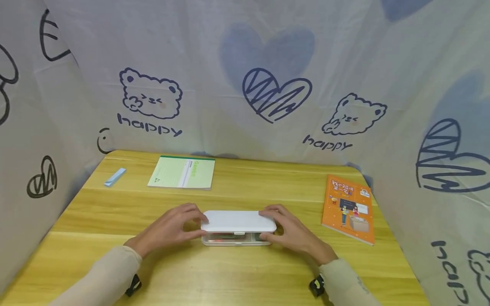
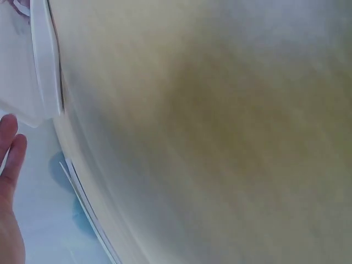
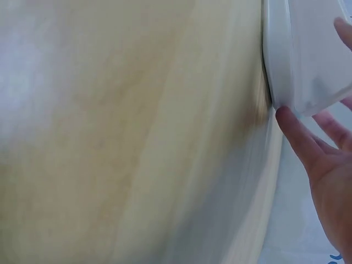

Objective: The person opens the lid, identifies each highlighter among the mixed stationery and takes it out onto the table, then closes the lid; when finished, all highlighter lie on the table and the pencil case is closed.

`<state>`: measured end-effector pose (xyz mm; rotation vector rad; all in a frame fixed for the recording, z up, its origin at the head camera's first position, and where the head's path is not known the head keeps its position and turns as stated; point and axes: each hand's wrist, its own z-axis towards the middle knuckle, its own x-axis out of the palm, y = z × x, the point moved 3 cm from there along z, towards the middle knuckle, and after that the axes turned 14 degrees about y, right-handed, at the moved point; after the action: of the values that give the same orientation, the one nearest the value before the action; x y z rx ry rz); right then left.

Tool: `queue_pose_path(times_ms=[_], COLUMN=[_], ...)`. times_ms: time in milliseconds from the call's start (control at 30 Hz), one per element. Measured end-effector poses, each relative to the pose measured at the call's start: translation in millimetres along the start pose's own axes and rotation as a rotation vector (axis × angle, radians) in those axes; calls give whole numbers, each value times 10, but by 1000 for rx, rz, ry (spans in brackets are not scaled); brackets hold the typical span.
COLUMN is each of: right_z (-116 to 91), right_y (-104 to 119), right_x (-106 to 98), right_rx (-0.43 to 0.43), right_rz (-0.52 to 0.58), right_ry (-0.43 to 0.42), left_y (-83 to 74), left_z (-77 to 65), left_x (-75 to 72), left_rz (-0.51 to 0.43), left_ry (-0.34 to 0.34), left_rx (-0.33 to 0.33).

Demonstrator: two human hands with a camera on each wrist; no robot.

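A pencil case (image 1: 235, 243) with a white lid (image 1: 234, 221) sits at the middle front of the table. Its lid is raised at the near side, and through the gap a red, pen-like item and other contents partly show. At the left end my left hand (image 1: 168, 229) holds the case, fingertips on the lid and thumb by its near corner. My right hand (image 1: 296, 233) grips the other end, fingers over the lid and thumb in the gap beneath. Both wrist views show a white end of the case beside the fingers.
A light green notebook (image 1: 181, 172) lies at the back left, with a small light blue strip (image 1: 115, 177) farther left. Toward the right edge of the yellow wooden table (image 1: 237, 276) is an orange book (image 1: 349, 208). Printed white cloth (image 1: 214, 63) surrounds the back and sides.
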<state>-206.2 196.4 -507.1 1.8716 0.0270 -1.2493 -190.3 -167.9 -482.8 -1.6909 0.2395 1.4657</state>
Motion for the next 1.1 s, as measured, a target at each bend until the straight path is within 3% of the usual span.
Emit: queue_pose_path(times_ms=[133,300,467,600,767,967,1100], right_z=[-5,-3,-10,-10,8,31,53], right_y=[4,28,35,30,18,20,13], right_x=[-43,-106,-148,-148,-116,-79,-60], right_rx=[54,125,94,22,-25,6,26], right_rz=[75,140,143,180,133,47,18], right_ry=[-83,-240,-361,-363,-282,-126,-81], left_y=[8,26,49,85,136,166,159], left_z=[-37,-84,-92,-83,-63,45,131], left_x=[16,-12,-28,-11,1,48,94], left_rz=[-53,-24,0,-32,-13,25,6], left_ry=[-65,-159,-178,-149,-93,111,235], left_rx=[53,104,68,-4,-54,-105,-121])
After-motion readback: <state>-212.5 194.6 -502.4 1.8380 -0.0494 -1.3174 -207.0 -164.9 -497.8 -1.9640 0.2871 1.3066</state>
